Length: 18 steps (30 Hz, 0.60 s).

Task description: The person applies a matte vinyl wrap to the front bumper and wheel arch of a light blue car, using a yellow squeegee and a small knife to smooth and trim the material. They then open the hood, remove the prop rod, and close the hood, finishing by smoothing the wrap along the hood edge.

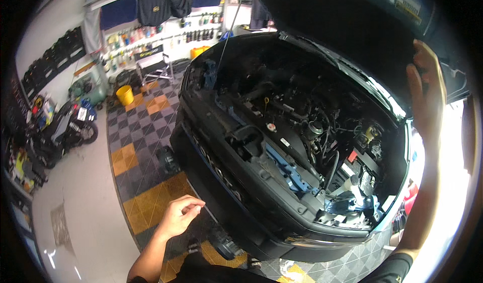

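Observation:
A black vehicle's hood [342, 26] stands raised over its engine bay [302, 107]. My right hand [427, 82] is lifted high at the right, against the hood near its edge. Its fingers are bent and appear to grip the hood, though the contact is partly hidden. Low in front of the bumper [206, 187] hangs my left hand [181, 216], with nothing in it. Its fingers are loosely extended and the thumb is apart. A thin prop rod [232, 26] rises from the far front corner of the bay.
Grey and orange tiles [146, 182] cover the floor around the vehicle. A motorcycle [65, 129], a yellow bucket [125, 95] and a folding chair [152, 64] stand to the left. Shelves of bottles [136, 35] line the back wall. Dark round-based objects [225, 244] lie by the bumper.

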Motion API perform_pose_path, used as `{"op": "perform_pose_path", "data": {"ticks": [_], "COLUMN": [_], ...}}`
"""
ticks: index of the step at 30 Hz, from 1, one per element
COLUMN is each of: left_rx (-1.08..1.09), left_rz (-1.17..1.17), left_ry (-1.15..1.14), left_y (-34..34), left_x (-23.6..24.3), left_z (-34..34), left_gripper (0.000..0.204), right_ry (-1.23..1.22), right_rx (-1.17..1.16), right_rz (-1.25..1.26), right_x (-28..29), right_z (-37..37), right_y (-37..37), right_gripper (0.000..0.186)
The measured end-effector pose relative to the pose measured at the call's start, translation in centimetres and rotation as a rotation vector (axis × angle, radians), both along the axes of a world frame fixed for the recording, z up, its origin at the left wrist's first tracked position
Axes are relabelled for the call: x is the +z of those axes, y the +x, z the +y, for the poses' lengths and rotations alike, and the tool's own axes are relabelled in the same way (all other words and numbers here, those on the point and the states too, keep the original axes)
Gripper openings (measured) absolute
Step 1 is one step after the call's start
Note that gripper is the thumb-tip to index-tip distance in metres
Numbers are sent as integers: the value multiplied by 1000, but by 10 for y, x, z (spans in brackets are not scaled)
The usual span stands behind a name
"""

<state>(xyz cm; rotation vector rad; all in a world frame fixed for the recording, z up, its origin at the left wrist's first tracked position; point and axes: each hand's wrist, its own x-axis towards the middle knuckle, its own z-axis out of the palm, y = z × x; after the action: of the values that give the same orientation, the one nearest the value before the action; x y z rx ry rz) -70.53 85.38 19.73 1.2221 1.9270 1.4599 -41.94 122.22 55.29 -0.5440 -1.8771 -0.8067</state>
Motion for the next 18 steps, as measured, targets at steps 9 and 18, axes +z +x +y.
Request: {"op": "perform_pose_path", "data": {"ticks": [9,18], "left_rx": [-235,-200], "left_rz": [-164,96], "left_ry": [235,499], "left_y": [-125,-156], "left_x": [38,111], "left_z": [54,113], "left_gripper": [19,24], "right_ry": [382,319], "right_rx": [-209,-449], "right_rz": [118,108], "right_x": [108,115], "right_z": [-2,2], "right_y": [-55,-34], "right_gripper": [39,38]}}
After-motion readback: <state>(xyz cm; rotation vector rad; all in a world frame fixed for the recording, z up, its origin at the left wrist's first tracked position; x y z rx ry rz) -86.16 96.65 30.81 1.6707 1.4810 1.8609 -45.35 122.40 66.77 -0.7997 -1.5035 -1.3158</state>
